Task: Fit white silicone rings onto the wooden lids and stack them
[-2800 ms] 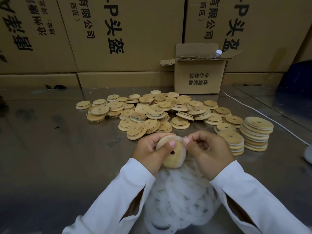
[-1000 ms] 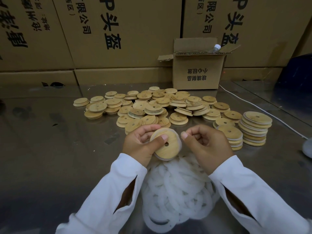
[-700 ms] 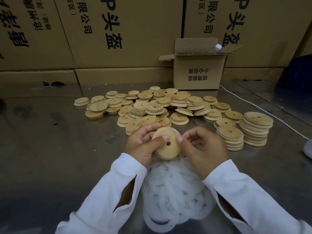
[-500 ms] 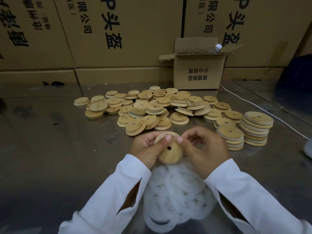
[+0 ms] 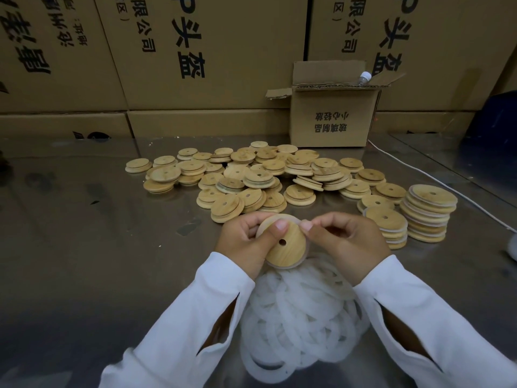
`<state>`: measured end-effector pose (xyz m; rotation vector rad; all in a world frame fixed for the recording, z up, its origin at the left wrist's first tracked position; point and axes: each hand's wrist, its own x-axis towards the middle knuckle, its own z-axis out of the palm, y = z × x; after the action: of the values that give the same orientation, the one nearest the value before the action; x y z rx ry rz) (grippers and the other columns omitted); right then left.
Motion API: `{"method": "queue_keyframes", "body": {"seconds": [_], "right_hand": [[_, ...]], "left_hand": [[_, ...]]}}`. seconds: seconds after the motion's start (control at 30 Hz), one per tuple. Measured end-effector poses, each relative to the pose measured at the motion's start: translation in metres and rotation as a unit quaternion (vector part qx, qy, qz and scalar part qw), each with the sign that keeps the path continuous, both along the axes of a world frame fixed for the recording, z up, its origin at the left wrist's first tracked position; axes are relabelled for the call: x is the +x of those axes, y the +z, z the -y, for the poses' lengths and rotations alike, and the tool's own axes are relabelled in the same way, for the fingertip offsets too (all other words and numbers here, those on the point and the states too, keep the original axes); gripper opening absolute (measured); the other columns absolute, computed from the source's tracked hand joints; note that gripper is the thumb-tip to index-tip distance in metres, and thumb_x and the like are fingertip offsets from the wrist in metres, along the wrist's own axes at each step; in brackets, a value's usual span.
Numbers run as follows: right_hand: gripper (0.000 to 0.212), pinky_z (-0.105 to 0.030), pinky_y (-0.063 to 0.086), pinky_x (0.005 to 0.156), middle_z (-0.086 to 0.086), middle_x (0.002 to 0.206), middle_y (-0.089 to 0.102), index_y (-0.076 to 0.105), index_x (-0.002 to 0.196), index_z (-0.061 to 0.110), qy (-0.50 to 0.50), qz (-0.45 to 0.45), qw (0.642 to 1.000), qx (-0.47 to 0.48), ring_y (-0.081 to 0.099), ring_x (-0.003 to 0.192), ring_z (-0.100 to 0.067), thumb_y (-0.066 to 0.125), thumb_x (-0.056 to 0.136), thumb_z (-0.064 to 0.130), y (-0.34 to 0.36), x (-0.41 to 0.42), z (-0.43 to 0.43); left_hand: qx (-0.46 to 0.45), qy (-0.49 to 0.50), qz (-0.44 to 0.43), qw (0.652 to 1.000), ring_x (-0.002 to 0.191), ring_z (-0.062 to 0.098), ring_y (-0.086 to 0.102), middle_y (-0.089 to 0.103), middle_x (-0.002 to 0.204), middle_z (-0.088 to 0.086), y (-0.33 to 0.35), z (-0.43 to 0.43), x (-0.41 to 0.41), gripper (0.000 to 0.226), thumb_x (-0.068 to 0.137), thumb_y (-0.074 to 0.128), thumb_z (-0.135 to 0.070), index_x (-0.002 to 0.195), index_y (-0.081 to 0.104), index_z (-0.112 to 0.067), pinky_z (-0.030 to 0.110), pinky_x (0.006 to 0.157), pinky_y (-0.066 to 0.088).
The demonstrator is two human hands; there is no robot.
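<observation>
- the left hand gripped a wooden lid, thumb pressed on its face near the centre hole, fingers curled behind it.
- the right hand pinched a white silicone ring between thumb and forefinger at the lid's upper right edge; the ring showed as a pale rim round the lid.
- the lid was tilted toward the camera, held above the table, just over a pile of loose rings lying between the white sleeves.
- beyond the hands lay a heap of bare lids, spread across the middle of the table.
- right of the hands stood two stacks of ringed lids, a lower one touching a taller one.
- a white cable ran past the stacks.
- a small open carton stood behind the heap, against large printed cartons.
</observation>
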<state>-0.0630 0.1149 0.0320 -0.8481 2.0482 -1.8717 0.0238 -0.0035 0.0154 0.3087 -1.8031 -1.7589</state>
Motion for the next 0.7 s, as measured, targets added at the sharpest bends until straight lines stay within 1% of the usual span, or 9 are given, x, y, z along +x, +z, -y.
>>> {"method": "queue_keyframes", "body": {"seconds": [0.07, 0.13, 0.23, 0.33, 0.5, 0.7], "right_hand": [[0.015, -0.011, 0.045, 0.059, 0.009, 0.055, 0.062, 0.066, 0.063, 0.017, 0.003, 0.011, 1.0, -0.003, 0.054, 0.056, -0.004, 0.07, 0.076, 0.013, -0.0015, 0.0008, 0.0015], [0.012, -0.01, 0.045, 0.055, 0.009, 0.052, 0.061, 0.066, 0.066, 0.014, 0.016, 0.019, 1.0, -0.006, 0.053, 0.051, -0.002, 0.068, 0.077, 0.009, -0.0017, 0.0016, 0.0019], [0.014, -0.01, 0.045, 0.051, 0.002, 0.057, 0.06, 0.065, 0.071, 0.011, 0.04, 0.026, 0.999, -0.016, 0.051, 0.045, 0.0, 0.063, 0.08, 0.001, 0.0001, 0.0027, 0.0013], [0.017, -0.011, 0.046, 0.052, -0.002, 0.062, 0.059, 0.063, 0.073, 0.012, 0.061, 0.012, 0.998, -0.004, 0.052, 0.044, -0.001, 0.06, 0.082, -0.003, 0.0007, 0.0037, 0.0009], [0.019, -0.013, 0.047, 0.052, -0.004, 0.065, 0.06, 0.062, 0.072, 0.014, 0.052, -0.001, 0.999, 0.008, 0.052, 0.046, -0.005, 0.059, 0.083, -0.002, -0.0005, 0.0019, 0.0007], [0.022, -0.01, 0.044, 0.048, 0.0, 0.062, 0.062, 0.063, 0.07, 0.016, 0.057, 0.014, 0.998, 0.013, 0.051, 0.043, 0.0, 0.059, 0.083, -0.001, 0.0016, -0.0005, -0.0008]], "left_hand": [[-0.008, 0.019, -0.009, 1.0, 0.068, 0.005, 0.066, 0.071, 0.071, -0.003, -0.0006, -0.0017, -0.0009, 0.011, 0.084, 0.06, -0.006, 0.085, 0.069, -0.012, 0.015, 0.062, 0.05], [-0.017, 0.038, -0.012, 0.999, 0.066, 0.002, 0.065, 0.07, 0.07, -0.005, -0.001, -0.0018, -0.0015, 0.01, 0.083, 0.061, -0.005, 0.086, 0.068, -0.012, 0.014, 0.061, 0.049], [-0.017, 0.053, -0.011, 0.998, 0.065, 0.0, 0.065, 0.07, 0.066, -0.008, -0.0017, -0.0004, -0.0012, 0.011, 0.084, 0.062, -0.006, 0.086, 0.068, -0.015, 0.012, 0.06, 0.048], [-0.017, 0.056, -0.008, 0.998, 0.064, 0.0, 0.065, 0.07, 0.065, -0.009, -0.0022, 0.0004, -0.0006, 0.012, 0.084, 0.062, -0.007, 0.084, 0.068, -0.017, 0.012, 0.06, 0.049], [-0.016, 0.048, -0.002, 0.999, 0.067, 0.001, 0.065, 0.071, 0.067, -0.008, -0.0018, 0.0009, -0.0011, 0.012, 0.083, 0.062, -0.008, 0.083, 0.068, -0.019, 0.013, 0.061, 0.049], [-0.016, 0.027, -0.003, 1.0, 0.07, 0.004, 0.067, 0.072, 0.069, -0.007, 0.0004, 0.0022, 0.0006, 0.013, 0.082, 0.062, -0.008, 0.084, 0.068, -0.019, 0.015, 0.063, 0.051]]}}
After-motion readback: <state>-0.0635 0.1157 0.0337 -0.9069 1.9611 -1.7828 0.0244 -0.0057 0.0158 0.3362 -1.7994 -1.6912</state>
